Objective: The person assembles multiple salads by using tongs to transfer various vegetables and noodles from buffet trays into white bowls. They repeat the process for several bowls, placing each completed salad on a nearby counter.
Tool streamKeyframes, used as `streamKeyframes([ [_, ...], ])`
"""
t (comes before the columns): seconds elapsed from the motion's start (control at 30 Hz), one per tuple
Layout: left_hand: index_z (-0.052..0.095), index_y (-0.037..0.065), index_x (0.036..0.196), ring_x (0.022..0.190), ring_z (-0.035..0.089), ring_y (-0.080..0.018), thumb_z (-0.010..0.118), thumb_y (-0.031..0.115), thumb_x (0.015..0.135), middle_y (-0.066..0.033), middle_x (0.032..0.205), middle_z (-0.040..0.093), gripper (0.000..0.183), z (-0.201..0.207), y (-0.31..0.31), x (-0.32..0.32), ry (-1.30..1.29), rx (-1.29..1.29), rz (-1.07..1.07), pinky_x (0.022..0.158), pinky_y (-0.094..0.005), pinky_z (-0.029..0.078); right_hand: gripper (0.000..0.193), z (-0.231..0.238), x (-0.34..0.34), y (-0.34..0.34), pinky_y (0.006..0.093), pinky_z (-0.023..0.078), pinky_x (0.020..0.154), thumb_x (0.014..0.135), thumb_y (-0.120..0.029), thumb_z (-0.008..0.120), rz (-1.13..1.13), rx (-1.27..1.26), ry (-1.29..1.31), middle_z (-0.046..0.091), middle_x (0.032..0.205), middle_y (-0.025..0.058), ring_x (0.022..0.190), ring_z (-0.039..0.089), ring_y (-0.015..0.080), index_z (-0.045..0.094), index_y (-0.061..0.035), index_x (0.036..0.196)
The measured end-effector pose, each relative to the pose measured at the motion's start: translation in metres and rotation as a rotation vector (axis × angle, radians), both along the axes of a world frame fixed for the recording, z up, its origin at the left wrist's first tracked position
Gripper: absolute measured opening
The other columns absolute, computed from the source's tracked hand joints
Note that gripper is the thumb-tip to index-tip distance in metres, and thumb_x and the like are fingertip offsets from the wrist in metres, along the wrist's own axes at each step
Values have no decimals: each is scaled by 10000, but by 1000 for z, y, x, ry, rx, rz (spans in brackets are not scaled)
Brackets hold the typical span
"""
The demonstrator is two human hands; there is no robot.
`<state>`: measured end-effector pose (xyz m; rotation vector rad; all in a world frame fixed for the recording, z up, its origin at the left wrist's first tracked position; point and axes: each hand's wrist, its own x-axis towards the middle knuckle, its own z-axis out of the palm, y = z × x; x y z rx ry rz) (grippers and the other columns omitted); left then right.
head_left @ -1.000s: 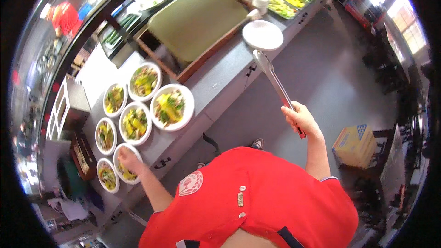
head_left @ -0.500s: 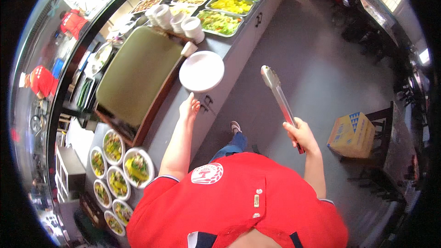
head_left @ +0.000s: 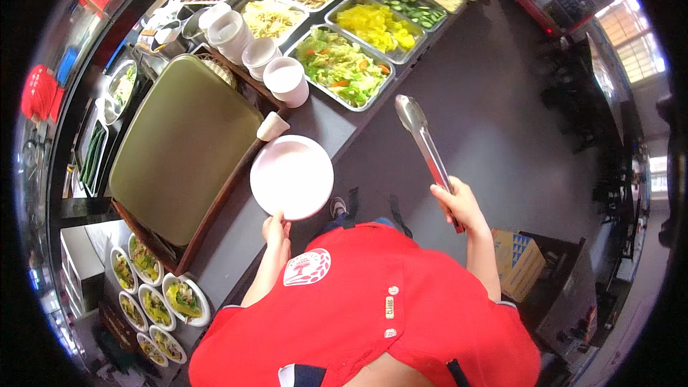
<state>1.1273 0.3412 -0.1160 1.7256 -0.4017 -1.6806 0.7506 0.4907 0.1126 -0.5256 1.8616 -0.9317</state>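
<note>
The tongs (head_left: 426, 149) were of bright, polished metal, smooth along the arms and glinting near the head. The white round dish (head_left: 292, 175) looked like paper or thin plastic, smooth and softly matt, and the stacked cups (head_left: 287, 84) had much the same pale finish. Beneath them the desk (head_left: 233, 247) was smooth, with a dull sheen. The big olive panel (head_left: 183, 150) looked flat and matt, set in a brown frame (head_left: 217, 239) resembling wood. Shiny metal rims edged the food trays (head_left: 356, 106). The red shirt (head_left: 351, 265) was matt cloth, softly creased; the carton (head_left: 519, 265) was plain cardboard; the floor (head_left: 466, 93) looked smooth and faintly glossy.
</note>
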Motion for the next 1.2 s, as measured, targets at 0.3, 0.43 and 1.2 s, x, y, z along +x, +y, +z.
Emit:
streamKeyframes([
  [0.3,606,37,1012,753,612,-144,629,242,872,-52,907,651,250,23,15,12,-7,4,79,558,-257,494,392,-28,-110,-153,260,409,403,811,-353,727,428,122,108,527,628,17,432,502,96,537,-23,906],
  [0.43,610,36,1049,722,610,-104,604,242,891,-48,904,658,260,79,8,10,-237,87,-25,524,-202,492,499,-39,-159,-209,278,444,435,762,-383,746,623,121,251,559,682,39,463,539,123,542,5,1001],
  [1.2,558,45,1265,1041,617,-340,591,91,859,-170,1202,615,409,244,19,-183,-1573,-344,-555,877,-405,505,655,-60,-222,-282,434,546,769,749,-466,748,1195,168,804,683,900,214,890,682,348,487,29,1089],
])
